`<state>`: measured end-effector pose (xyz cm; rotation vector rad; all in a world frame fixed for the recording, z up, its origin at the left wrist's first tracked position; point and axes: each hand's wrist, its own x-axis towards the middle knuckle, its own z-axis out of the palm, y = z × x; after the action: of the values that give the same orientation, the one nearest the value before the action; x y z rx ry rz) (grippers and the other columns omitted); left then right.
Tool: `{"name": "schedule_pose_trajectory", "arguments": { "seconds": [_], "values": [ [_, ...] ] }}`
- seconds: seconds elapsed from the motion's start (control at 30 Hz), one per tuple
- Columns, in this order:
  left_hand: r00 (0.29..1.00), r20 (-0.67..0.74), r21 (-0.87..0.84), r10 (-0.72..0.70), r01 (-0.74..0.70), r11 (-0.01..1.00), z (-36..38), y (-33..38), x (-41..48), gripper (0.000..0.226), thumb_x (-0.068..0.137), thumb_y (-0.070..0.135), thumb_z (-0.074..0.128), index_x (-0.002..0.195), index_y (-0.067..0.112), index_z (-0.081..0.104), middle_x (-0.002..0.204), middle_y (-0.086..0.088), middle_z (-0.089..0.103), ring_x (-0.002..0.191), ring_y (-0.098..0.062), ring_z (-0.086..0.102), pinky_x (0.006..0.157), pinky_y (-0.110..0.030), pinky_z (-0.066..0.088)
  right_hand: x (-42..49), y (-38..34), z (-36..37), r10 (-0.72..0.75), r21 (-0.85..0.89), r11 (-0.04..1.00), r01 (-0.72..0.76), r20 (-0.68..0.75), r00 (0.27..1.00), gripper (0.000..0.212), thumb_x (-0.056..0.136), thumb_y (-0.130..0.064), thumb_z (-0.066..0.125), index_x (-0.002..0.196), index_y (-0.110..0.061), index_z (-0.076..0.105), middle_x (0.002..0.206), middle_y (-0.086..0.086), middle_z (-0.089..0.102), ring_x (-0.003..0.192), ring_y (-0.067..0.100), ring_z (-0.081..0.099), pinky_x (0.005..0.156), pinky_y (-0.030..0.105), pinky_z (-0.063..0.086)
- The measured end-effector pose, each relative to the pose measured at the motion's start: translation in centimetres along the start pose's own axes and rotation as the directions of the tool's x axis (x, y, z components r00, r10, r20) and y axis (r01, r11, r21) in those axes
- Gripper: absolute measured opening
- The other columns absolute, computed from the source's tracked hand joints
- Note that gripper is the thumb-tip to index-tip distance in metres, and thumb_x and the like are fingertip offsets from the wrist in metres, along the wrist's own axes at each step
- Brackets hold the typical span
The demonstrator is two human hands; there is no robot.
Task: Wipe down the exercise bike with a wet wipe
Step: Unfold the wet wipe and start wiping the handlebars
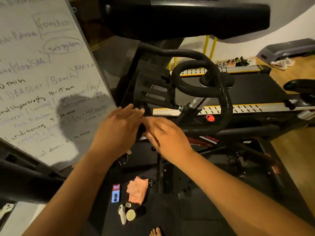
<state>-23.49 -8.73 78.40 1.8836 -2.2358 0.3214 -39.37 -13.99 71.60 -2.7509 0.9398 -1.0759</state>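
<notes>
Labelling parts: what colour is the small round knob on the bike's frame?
The small round knob is red; head view shows it.

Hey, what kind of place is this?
Most likely a home gym or small workout room: an exercise bike sits in front, a treadmill behind it, and a whiteboard carries a handwritten workout plan listing bench and conditioning.

The black exercise bike (238,132) stands upright on a dark floor mat (196,218). Its padded handlebars (226,106) curl in loops above a red knob (210,118) and a frame with red and white lettering. A crumpled pink wipe pack (137,191) lies flat on the mat beneath the bike.
</notes>
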Motion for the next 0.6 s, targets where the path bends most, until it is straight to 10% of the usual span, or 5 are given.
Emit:
{"name": "schedule_pose_trajectory", "arguments": {
  "seconds": [0.13,0.33,0.6],
  "values": [
    [0.985,0.142,0.154,0.100,-0.122,0.980,3.1,4.4,1.5,0.058,0.101,0.048,0.021,0.144,0.021,0.047,0.144,-0.006,0.054,0.145,-0.027,0.033,0.119,-0.060,0.013,-4.2,5.5,-2.9,-0.050,-0.117,0.992,0.049,-0.008,0.999,0.033,0.085,-0.006,0.060,0.116,-0.001,0.068,0.117,0.014,0.068,0.103,0.032,0.066,0.089,0.042,0.055],
    [0.992,0.075,0.245,0.100,-0.116,0.963,4.8,5.9,0.9,0.072,0.099,0.060,0.015,0.155,0.015,0.022,0.163,-0.013,0.017,0.152,-0.034,0.005,0.118,-0.061,0.004,-7.5,8.9,-8.3,0.146,-0.292,0.948,-0.124,0.052,0.988,0.045,0.069,0.006,0.079,0.113,-0.001,0.070,0.113,0.016,0.070,0.102,0.033,0.067,0.090,0.049,0.055],
    [0.995,-0.045,0.341,0.093,-0.072,0.937,2.8,3.0,1.2,0.065,0.100,0.047,0.007,0.157,0.018,0.016,0.162,-0.017,0.018,0.150,-0.039,0.011,0.111,-0.074,0.003,-1.7,-0.1,0.0,0.144,0.235,0.964,-0.122,-0.077,0.987,0.030,0.080,-0.001,0.068,0.110,0.002,0.069,0.111,0.017,0.068,0.109,0.031,0.062,0.096,0.045,0.050]
  ]
}}
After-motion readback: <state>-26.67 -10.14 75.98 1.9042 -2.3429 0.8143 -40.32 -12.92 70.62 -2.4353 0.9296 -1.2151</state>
